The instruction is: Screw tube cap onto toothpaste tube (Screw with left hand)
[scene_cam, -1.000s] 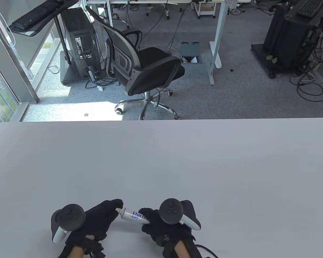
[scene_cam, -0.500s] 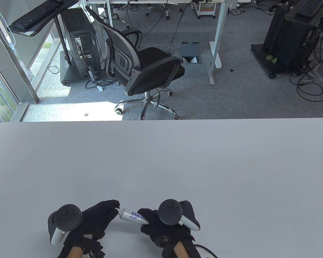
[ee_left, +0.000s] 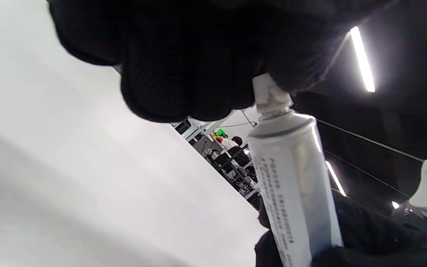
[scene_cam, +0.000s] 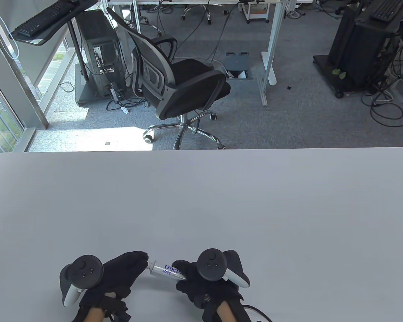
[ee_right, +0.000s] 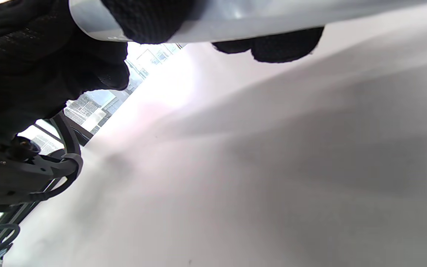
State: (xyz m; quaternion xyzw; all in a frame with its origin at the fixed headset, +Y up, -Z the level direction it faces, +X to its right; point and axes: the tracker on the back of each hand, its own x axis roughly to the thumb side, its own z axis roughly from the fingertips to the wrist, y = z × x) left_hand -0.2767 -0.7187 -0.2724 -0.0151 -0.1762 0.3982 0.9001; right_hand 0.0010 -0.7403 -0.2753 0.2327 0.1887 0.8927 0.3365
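A white toothpaste tube [scene_cam: 166, 270] with blue lettering is held above the table near its front edge. My right hand [scene_cam: 201, 285] grips the tube's body; it also shows in the right wrist view [ee_right: 235, 18]. My left hand [scene_cam: 121, 276] has its fingertips [scene_cam: 141, 258] closed around the tube's nozzle end. In the left wrist view the white cap [ee_left: 269, 94] sits on the tube [ee_left: 295, 178] neck, pinched by my left fingers [ee_left: 184, 74], which hide most of it.
The white table [scene_cam: 201, 201] stretches ahead of the hands. Beyond its far edge stand a black office chair [scene_cam: 178, 87], desks, a computer tower and cables on the floor.
My left hand has shifted slightly left and back toward me, and the tube's nozzle end followed. My right hand has hardly moved.
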